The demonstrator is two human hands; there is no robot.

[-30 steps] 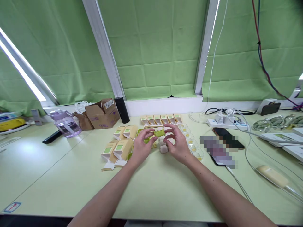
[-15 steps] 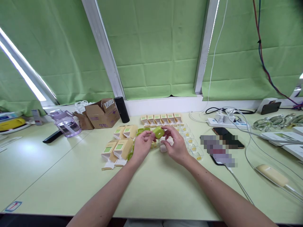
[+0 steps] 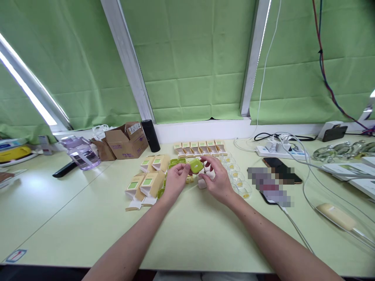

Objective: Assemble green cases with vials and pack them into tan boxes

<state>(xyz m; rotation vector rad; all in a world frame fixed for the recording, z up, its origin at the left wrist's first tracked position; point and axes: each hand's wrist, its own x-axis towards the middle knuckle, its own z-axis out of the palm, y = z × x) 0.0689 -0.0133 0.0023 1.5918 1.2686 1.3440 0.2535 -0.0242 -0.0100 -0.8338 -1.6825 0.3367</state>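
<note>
A small green rounded case (image 3: pixel 196 166) is held between my left hand (image 3: pixel 174 182) and my right hand (image 3: pixel 217 178), just above the pale green table (image 3: pixel 187 230). Fingertips of both hands pinch it. Under the hands lie more green cases (image 3: pixel 177 161) and small white cubes (image 3: pixel 202 183). Tan cartons with green labels (image 3: pixel 148 183) lie to the left of my left hand. A row of small tan boxes (image 3: pixel 199 147) stands behind. Clear plastic trays (image 3: pixel 238 180) lie to the right of my right hand.
Two phones (image 3: pixel 278 175) lie to the right, near a white power strip (image 3: pixel 277 150) with cables. At back left stand a cardboard box (image 3: pixel 125 140), a black cylinder (image 3: pixel 150 135) and a purple bottle (image 3: pixel 80 153). A cream object (image 3: pixel 336 217) lies at the right.
The green case has been lifted a little and turned between my fingers, so its broad rounded face now shows. Both hands stay in nearly the same place.
</note>
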